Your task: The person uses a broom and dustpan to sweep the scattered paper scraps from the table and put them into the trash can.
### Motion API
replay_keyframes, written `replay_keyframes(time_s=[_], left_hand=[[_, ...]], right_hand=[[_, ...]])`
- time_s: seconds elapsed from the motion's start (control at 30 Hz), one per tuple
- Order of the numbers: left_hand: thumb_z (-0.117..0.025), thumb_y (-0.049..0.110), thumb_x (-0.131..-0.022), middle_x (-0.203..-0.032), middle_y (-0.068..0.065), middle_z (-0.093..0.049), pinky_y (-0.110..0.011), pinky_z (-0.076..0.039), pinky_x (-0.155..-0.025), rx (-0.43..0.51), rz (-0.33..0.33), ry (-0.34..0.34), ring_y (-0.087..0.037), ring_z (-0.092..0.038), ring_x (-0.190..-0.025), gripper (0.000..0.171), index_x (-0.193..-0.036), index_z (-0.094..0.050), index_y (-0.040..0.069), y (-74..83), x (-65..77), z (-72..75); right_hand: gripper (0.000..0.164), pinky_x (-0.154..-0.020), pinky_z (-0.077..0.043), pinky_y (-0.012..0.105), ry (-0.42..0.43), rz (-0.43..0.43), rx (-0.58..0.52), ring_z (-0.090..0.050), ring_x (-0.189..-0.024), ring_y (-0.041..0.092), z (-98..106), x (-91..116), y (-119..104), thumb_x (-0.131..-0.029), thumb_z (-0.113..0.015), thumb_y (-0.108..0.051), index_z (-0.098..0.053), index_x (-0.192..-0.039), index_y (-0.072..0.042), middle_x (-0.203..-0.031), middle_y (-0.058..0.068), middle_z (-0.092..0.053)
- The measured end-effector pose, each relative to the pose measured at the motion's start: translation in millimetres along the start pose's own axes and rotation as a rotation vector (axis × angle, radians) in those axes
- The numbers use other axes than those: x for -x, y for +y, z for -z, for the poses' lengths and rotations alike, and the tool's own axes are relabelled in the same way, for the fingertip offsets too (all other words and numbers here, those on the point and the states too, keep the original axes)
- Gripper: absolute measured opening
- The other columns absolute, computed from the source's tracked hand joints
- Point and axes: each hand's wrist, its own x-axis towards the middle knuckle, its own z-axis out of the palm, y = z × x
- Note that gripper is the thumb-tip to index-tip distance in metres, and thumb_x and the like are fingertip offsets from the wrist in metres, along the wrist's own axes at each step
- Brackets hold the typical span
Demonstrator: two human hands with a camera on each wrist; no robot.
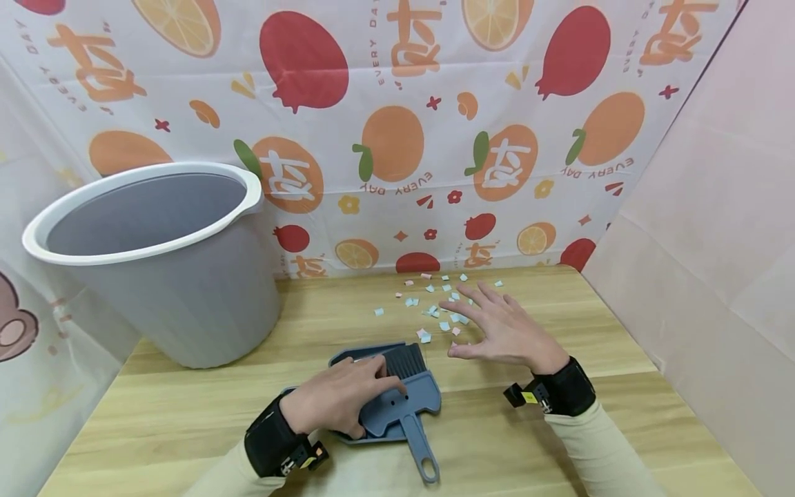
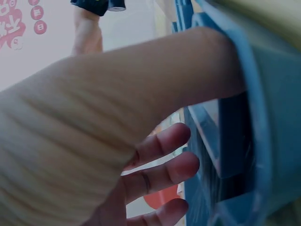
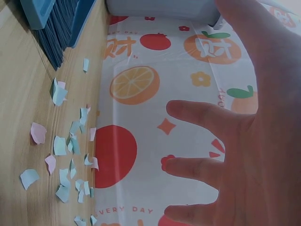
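- On the wooden tabletop (image 1: pixel 484 442), near front centre: lies a blue-grey dustpan (image 1: pixel 368 349), partly covered by the left hand (image 1: pixel 344 393).
- On top of the dustpan: lies a brush (image 1: pixel 428 393) of matching blue-grey. Points dark bristles (image 1: pixel 405 360) toward the patterned backdrop (image 1: pixel 428 159) and a looped handle (image 1: pixel 417 442) toward the near side. Extends past the near edge of the dustpan at the handle end.
- Left hand: reaches over the dustpan and brush. In the left wrist view, shows the thumb set down inside the dustpan rim, apart from lightly bent, spread fingers (image 2: pixel 174 170). Fingertip contact with the brush: cannot be told with certainty.
- Right hand (image 1: pixel 499 331): hangs above the far half of the tabletop, well apart from the left hand. Shows straight, spread fingers, clear of the surface in the right wrist view.
- Between the dustpan and the backdrop: lie scattered paper scraps (image 1: pixel 444 326), pale blue and pink, partly hidden below the right hand.
- At far left: stands a grey bucket (image 1: pixel 199 304) with a white rim, near the dustpan but apart from it.
- At both wrists: sit black straps (image 1: pixel 568 386) with small attached devices, next to cream sleeves (image 1: pixel 596 442).
- Behind the tabletop: rises the backdrop, printed with oranges, red fruit, small flowers and lettering.
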Motion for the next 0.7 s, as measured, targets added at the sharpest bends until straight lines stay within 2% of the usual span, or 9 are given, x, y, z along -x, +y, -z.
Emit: replay_keyframes(time_s=[0.2,0.43,0.7], left_hand=[[-0.104,0.036,-0.079,-0.113,0.007,-0.062,-0.025,-0.038,-0.081,-0.059,-0.037,0.007,-0.004,-0.048,-0.089,0.067,-0.139,-0.074,0.043,1.6,-1.3,-4.8],[-0.103,0.034,-0.08,-0.11,0.01,-0.066,-0.028,-0.044,-0.084,-0.072,-0.058,-0.013,-0.002,-0.047,-0.082,0.058,-0.132,-0.078,0.044,3.7,-0.2,-4.1],[-0.102,0.036,-0.081,-0.101,0.012,-0.063,-0.023,-0.036,-0.076,-0.115,-0.067,-0.015,0.0,-0.043,-0.074,0.057,-0.133,-0.079,0.043,1.9,-2.3,-0.8]], right_hand=[[0.082,-0.119,-0.033,0.091,0.011,0.014,-0.017,-0.041,-0.163,0.06,-5.8,-0.2,0.6,-0.092,-0.076,-0.071,-0.059,-0.163,-0.035,-0.178,0.017,-0.047],[0.083,-0.121,-0.031,0.09,-0.016,0.021,-0.014,-0.039,-0.165,0.058,-11.3,-6.5,-1.0,-0.092,-0.075,-0.073,-0.057,-0.164,-0.035,-0.178,0.017,-0.047],[0.082,-0.119,-0.032,0.092,-0.009,0.039,-0.012,-0.04,-0.165,0.056,-10.5,-17.4,-4.5,-0.093,-0.075,-0.07,-0.056,-0.165,-0.035,-0.177,0.016,-0.049]])
